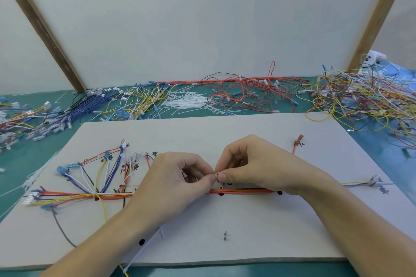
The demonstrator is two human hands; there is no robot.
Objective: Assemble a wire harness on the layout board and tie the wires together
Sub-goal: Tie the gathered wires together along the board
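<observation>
At the centre of the frame the left hand [177, 177] and the right hand [252, 164] meet thumb to thumb, both pinching one small pale cable tie [217, 174] between curled fingertips. Just below that pinch the wire bundle [242, 191], red, yellow and dark strands lying side by side, runs level across the layout board [225, 216]. Toward the left of the frame the bundle fans out into blue, white, yellow and red branches with blue terminals [63, 170] beside handwritten marks. A red terminal [299, 139] sits at the board's upper right, and a small metal pin [225, 235] stands at lower centre. Beyond the board, on the green table [20, 164], lie loose white ties [191, 101] among heaps of spare wires [364, 96].
</observation>
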